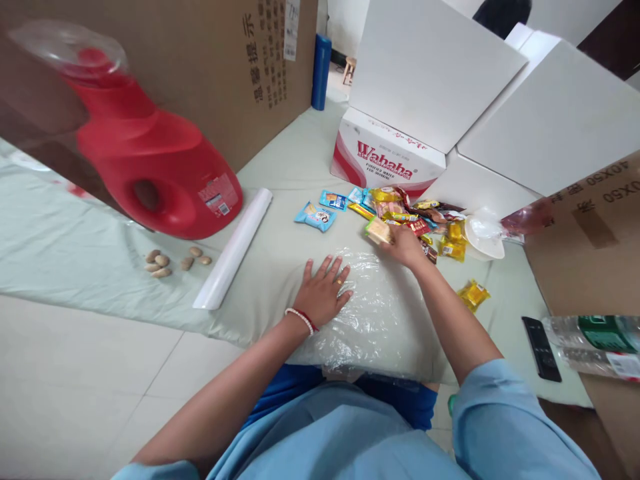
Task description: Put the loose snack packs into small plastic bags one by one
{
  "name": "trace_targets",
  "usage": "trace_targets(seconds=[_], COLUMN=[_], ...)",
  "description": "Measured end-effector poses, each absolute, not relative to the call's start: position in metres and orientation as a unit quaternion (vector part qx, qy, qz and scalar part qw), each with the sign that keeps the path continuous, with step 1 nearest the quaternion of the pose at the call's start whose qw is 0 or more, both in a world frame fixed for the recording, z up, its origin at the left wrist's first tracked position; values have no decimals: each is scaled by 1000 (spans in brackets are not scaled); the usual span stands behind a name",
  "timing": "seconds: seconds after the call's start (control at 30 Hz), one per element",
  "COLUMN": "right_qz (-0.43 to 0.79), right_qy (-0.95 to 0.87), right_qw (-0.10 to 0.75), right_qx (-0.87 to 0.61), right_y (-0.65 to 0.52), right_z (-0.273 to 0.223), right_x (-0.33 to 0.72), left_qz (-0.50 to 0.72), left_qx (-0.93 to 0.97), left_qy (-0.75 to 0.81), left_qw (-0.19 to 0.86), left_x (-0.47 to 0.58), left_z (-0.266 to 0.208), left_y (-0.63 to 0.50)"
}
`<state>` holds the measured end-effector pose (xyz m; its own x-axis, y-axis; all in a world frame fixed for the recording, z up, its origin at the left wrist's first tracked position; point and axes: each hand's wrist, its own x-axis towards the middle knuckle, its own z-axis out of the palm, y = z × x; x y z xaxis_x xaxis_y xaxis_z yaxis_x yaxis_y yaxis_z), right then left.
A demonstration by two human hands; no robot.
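Holding a probable snack packet (378, 231) in the right grip (403, 246).

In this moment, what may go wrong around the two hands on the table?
The crumpled clear film, beside the left hand, reaches the front edge of the table; it might bunch or slip off. The right hand holds a pale packet close to the snack pile; moving it could knock other packets.

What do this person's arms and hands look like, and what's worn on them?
Both are human, without gloves. The left hand has a gold-coloured ring, white beaded bracelet and red band; the right hand shows no jewellery. Light blue sleeves leave the forearms bare.
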<state>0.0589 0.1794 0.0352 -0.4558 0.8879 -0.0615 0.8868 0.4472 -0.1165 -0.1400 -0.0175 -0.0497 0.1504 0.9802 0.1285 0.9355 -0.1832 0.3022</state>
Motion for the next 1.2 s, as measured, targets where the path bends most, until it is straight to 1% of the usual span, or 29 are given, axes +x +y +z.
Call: trace_targets(seconds=[0.07,0.13,0.2,0.3,0.4,0.5,0.6,0.87,1.1,1.2], right_qz=[84,129,177,210,201,203,209,163,154,153], right_qy=[-852,-866,-884,-897,-895,-885,-879,-890,-881,-888], right_qw=[62,93,78,27,19,64,80,20,55,51], right_qx=[-513,-473,-425,-389,-397,-414,-421,-425,-444,-430], right_y=[163,139,109,68,45,36,33,30,33,31], right_z=[47,53,49,26,1,-10,-8,7,13,12], right_x=[84,103,113,113,108,110,115,109,116,114], left_qz=[151,153,156,160,161,160,149,131,123,124], left_qx=[754,753,753,751,747,747,750,751,747,746], left_qy=[635,634,633,633,638,640,640,644,651,652], left_qw=[78,83,88,94,93,84,77,62,62,61], left_x=[-140,-140,-140,-140,-140,-140,-140,-140,-138,-138], left_z=[-50,-50,-50,-49,-48,-49,-50,-54,-54,-53], left_y=[-17,-17,-16,-16,-16,-15,-15,-14,-13,-13])
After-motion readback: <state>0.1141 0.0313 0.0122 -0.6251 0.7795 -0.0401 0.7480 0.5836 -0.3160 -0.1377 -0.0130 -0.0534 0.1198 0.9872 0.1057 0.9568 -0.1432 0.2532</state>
